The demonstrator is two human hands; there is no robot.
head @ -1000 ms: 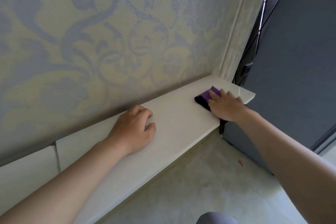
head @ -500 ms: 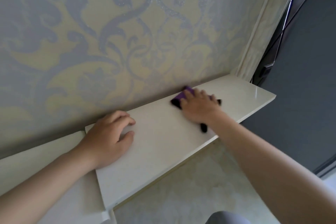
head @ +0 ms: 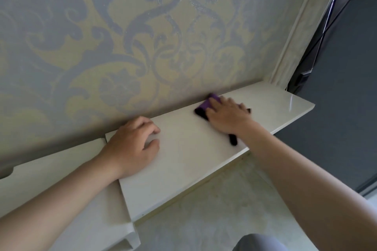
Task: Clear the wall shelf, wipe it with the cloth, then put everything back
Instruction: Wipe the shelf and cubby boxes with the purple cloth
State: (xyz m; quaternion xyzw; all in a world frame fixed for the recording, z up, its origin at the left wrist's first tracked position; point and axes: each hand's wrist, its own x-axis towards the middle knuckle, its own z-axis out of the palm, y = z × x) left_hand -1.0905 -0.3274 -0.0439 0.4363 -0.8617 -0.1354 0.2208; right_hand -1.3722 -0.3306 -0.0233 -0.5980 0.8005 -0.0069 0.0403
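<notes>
The right hand [head: 226, 116] lies flat on the cloth [head: 206, 105], fingers spread and pressing it down onto the shelf [head: 183, 161] rather than closed around it. The cloth is purple with black edging; one corner pokes out ahead of the fingertips close to the wallpaper [head: 122, 47], and a black tail trails out beside the wrist near the shelf's front edge. A second ago this hand and cloth were at the far right end of the shelf, by the corner trim [head: 293, 47]; they have since slid leftward along the back edge and now sit about midway along the board. That suggests the wiping stroke is in progress, with the right end already covered and the stretch toward the other hand still to do.

The left hand [head: 132, 144] rests on the shelf near its left end, fingers loosely curled, knuckles up, holding nothing; it has kept that bracing spot throughout. It sits in the path of the stroke, so it will probably need to lift for the cloth to reach the last part.

The shelf is bare, so the clearing step looks finished. Whether the surface is truly clean is hard to judge, since the pale board shows only faint glare. The removed things are out of view, and putting them back remains.
</notes>
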